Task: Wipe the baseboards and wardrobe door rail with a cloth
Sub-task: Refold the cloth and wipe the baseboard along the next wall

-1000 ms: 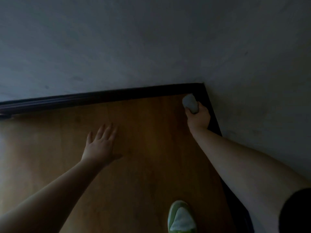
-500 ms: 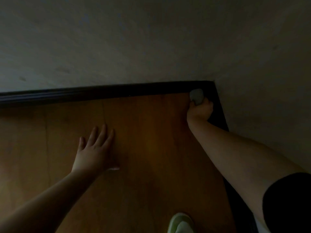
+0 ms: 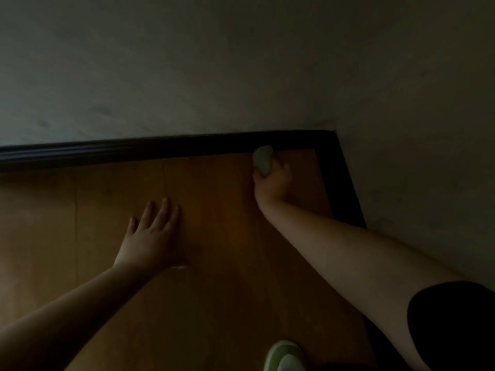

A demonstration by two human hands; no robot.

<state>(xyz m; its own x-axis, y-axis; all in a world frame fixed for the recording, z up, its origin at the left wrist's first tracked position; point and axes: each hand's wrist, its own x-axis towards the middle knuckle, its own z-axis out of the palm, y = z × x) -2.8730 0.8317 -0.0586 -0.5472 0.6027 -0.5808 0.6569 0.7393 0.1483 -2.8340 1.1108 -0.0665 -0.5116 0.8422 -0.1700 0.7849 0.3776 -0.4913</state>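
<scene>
Wooden floor lay dim beneath you, a pale green slipper nearest at the bottom edge. Your left hand pressed flat on the boards, fingers straight. Farther on, your right hand gripped a balled grey cloth, touching the dark baseboard near the wall corner.

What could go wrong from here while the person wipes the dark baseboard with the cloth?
1. The right hand holds the cloth as a small wad against the baseboard, so the wad may miss part of the moulding.
2. The picture is very dim, so leftover dust on the dark baseboard would likely be hard to notice.
3. The left hand rests flat on the floor; it might slide on the smooth boards.
</scene>
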